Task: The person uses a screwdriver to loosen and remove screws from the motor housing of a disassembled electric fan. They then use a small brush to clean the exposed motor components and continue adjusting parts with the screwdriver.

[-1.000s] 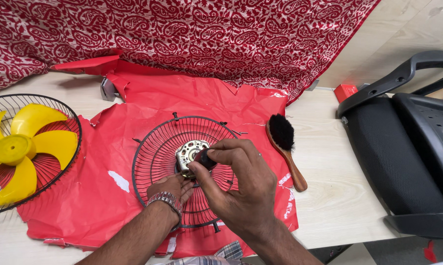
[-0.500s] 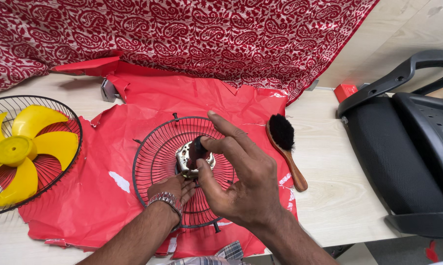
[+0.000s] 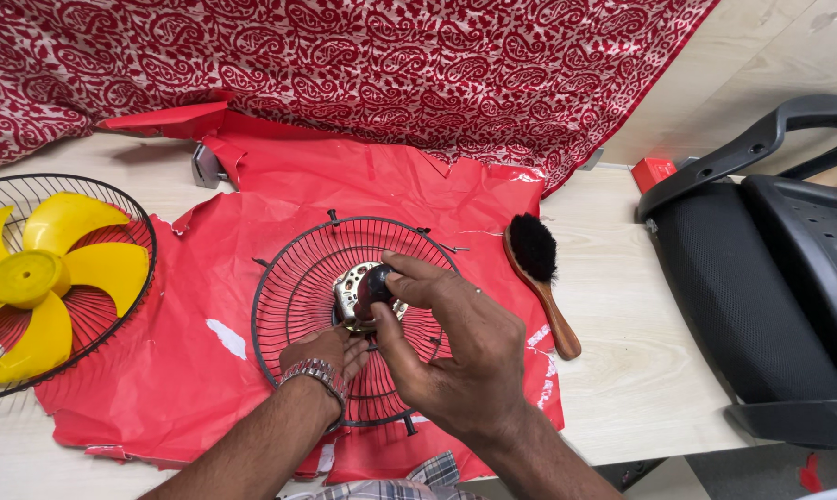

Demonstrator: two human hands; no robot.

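- At the middle of the red plastic sheet [image 3: 251, 278] on the pale bench [image 3: 641, 370], a black wire fan guard [image 3: 298, 296] lies flat with a metal motor hub [image 3: 349, 292] at its centre.
- The right hand [image 3: 455, 356] reaches over the guard from the near side; its grip is pinched around a small dark round knob [image 3: 377, 282] that sits on the hub, thumb under and fingertips over it.
- The left hand [image 3: 326, 352], a metal watch band at its wrist, lies just left of and below that grip, fingers curled against the guard's wires beneath the hub; whether they close around a wire I cannot tell.
- The knob looks hard, smooth and light, so it is likely slippery: a fingertip pinch around its rim suits it better than a palm hold.
- The guard looks stiff but thin-wired and light; I judge it would bend if pressed mid-span, so the outer ring or the hub is the safer place to hold.
- The hub seems the heavy part, and the guard would likely tip toward it if lifted by one edge.
- To the right of the grip, near but apart, a wooden-handled brush [image 3: 539, 268] with black bristles lies on the sheet's edge.
- Well to the left, a yellow fan blade [image 3: 38, 287] rests in a second black guard [image 3: 113, 208].
- Beyond the grip hangs a red patterned cloth [image 3: 344, 65]; far to the right stands a black chair [image 3: 770, 278].
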